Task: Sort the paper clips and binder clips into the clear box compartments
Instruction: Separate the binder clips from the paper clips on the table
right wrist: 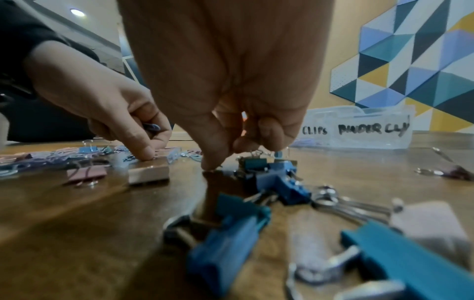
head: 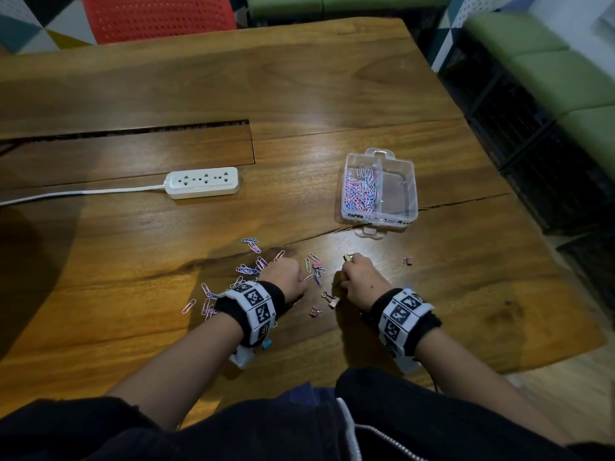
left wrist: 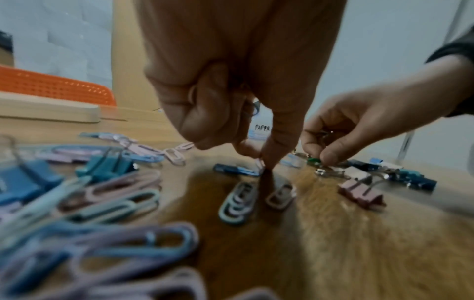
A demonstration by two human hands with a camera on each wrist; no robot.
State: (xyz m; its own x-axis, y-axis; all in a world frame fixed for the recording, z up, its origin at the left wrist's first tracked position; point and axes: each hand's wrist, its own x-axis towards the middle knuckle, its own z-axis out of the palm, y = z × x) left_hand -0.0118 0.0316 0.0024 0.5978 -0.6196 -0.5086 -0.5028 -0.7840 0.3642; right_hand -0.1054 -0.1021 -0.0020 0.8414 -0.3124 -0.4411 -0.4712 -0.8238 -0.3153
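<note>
The clear box [head: 399, 194] stands right of centre; its left compartment holds several pink and blue paper clips [head: 361, 191] and its right compartment is bare. Loose paper clips [head: 248, 269] lie to my left and binder clips [head: 317, 266] lie between my hands. My left hand [left wrist: 261, 161] is curled round paper clips in the palm, and its thumb and forefinger pinch a pink paper clip [left wrist: 259, 163] on the table. My right hand [right wrist: 223, 160] is curled round binder clips, its fingertips down on a teal binder clip [right wrist: 252, 162].
The wooden table [head: 332, 94] carries a white power strip [head: 203, 182] with its cord running off to the left. More binder clips [head: 407, 260] lie right of my right hand. A red chair [head: 156, 18] stands beyond the far edge, and the table drops off at the right.
</note>
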